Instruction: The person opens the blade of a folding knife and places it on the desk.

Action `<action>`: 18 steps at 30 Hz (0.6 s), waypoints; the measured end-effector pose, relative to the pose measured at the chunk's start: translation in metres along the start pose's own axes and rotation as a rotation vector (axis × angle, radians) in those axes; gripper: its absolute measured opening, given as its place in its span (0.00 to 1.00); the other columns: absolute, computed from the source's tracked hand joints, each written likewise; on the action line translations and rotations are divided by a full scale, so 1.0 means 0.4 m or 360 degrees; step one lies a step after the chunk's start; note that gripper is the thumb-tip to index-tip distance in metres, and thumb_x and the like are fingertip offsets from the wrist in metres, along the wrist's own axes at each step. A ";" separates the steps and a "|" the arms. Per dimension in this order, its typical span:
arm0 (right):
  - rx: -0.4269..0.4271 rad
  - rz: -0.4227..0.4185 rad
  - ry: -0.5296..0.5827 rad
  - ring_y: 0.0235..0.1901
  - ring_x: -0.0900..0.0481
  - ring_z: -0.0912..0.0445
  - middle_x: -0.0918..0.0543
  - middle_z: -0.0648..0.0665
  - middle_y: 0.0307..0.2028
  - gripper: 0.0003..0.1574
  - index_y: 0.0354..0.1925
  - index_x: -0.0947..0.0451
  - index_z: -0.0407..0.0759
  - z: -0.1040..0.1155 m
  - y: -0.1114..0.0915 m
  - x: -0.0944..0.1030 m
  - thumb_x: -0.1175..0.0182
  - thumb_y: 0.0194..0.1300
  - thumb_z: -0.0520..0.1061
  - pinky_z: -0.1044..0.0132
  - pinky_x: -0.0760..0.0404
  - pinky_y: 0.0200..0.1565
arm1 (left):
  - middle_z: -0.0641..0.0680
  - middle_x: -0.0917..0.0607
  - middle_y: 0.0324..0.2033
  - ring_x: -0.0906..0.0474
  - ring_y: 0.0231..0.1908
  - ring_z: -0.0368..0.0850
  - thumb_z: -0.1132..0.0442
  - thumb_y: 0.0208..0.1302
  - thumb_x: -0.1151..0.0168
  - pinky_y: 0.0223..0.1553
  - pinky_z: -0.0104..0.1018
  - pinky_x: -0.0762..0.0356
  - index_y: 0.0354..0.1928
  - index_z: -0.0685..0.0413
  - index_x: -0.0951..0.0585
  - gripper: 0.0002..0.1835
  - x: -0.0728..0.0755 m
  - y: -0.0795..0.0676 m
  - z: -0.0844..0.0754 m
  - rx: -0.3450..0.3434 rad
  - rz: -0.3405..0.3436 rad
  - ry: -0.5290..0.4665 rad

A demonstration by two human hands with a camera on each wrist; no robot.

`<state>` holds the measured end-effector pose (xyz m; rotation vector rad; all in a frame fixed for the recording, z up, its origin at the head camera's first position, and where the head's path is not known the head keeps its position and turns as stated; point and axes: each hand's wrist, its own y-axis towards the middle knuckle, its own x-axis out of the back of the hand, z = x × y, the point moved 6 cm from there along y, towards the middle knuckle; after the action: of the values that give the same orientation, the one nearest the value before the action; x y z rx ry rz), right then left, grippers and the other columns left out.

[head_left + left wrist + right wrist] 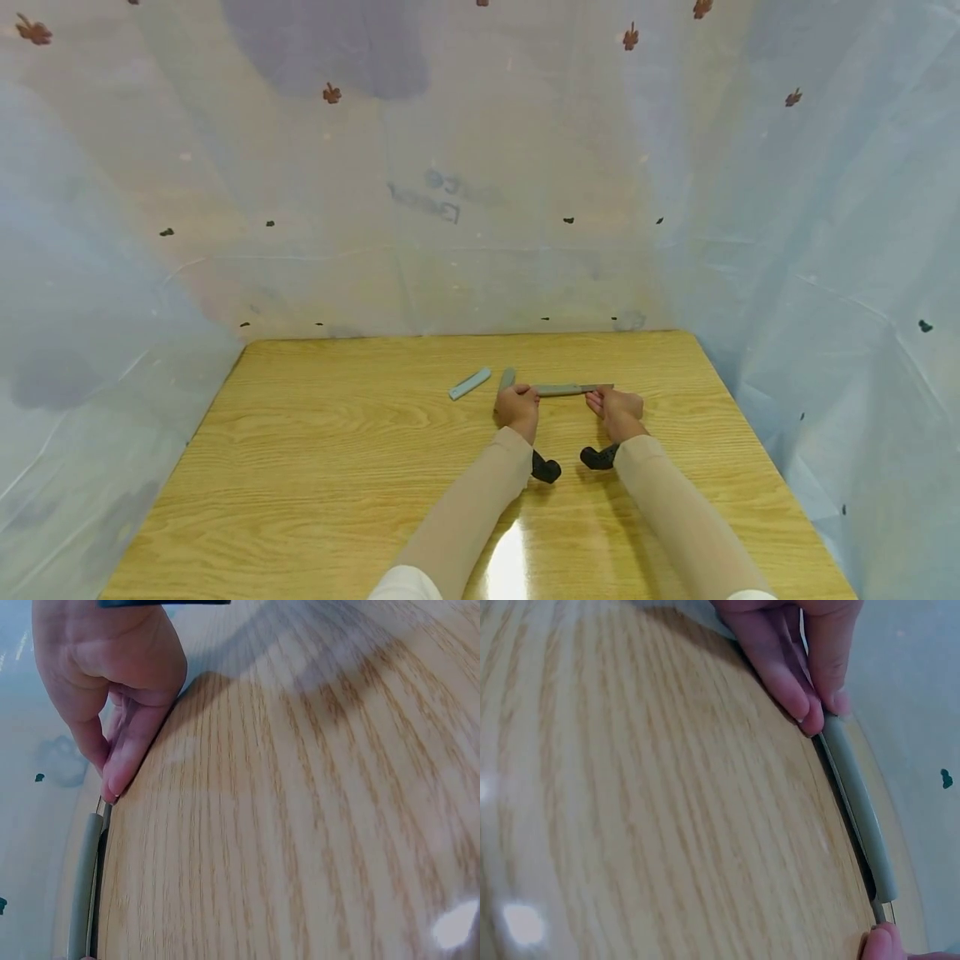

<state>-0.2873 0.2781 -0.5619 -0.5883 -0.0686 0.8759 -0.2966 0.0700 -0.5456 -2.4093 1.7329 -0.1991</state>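
A folding knife with a grey-green handle [557, 390] lies between my hands, its thin blade [604, 386] unfolded to the right. My left hand [517, 406] pinches the handle's left end; in the right wrist view that left hand [791, 652] shows at the top. With thumb and fingertips my right hand [621, 412] pinches the blade close to the handle; the left wrist view shows this right hand [112, 682] at upper left. Just behind the left hand rests another grey-green piece [507, 379], partly hidden by it. Further left lies a pale blue folded knife [470, 383].
Everything rests on a wood-grain table [315, 467], near its far edge. A pale plastic sheet [450, 167] hangs behind and along both sides. Black wrist devices [547, 470] stick out under both forearms. A bright reflection shines on the tabletop between the arms.
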 end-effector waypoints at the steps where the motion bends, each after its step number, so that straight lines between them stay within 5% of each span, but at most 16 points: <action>1: 0.0006 -0.0001 0.0000 0.35 0.16 0.52 0.18 0.35 0.38 0.19 0.52 0.30 0.28 -0.001 0.001 0.000 0.44 0.63 0.32 0.65 0.18 0.38 | 0.60 0.16 0.29 0.18 0.28 0.48 0.74 0.57 0.37 0.31 0.37 0.19 0.38 0.68 0.17 0.07 0.002 0.001 -0.001 -0.0008 -0.0009 0.0035; 7: 0.0031 -0.0014 -0.0021 0.30 0.16 0.53 0.17 0.38 0.31 0.15 0.48 0.27 0.28 -0.004 0.003 -0.003 0.43 0.62 0.31 0.66 0.18 0.35 | 0.50 0.15 0.23 0.20 0.24 0.42 0.70 0.55 0.34 0.31 0.40 0.21 0.34 0.60 0.15 0.04 0.014 0.002 -0.003 -0.0055 -0.0079 0.0294; 18: 0.0053 0.0117 -0.0058 0.37 0.17 0.49 0.18 0.32 0.40 0.21 0.54 0.31 0.25 -0.009 -0.014 -0.010 0.44 0.64 0.34 0.62 0.20 0.42 | 0.46 0.16 0.24 0.20 0.27 0.42 0.64 0.58 0.36 0.32 0.39 0.22 0.38 0.55 0.14 0.07 0.039 -0.007 -0.009 -0.0120 0.0057 0.0468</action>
<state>-0.2850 0.2706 -0.5613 -0.5463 -0.0654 0.9575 -0.2898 0.0560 -0.5412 -2.5036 1.9330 -0.5161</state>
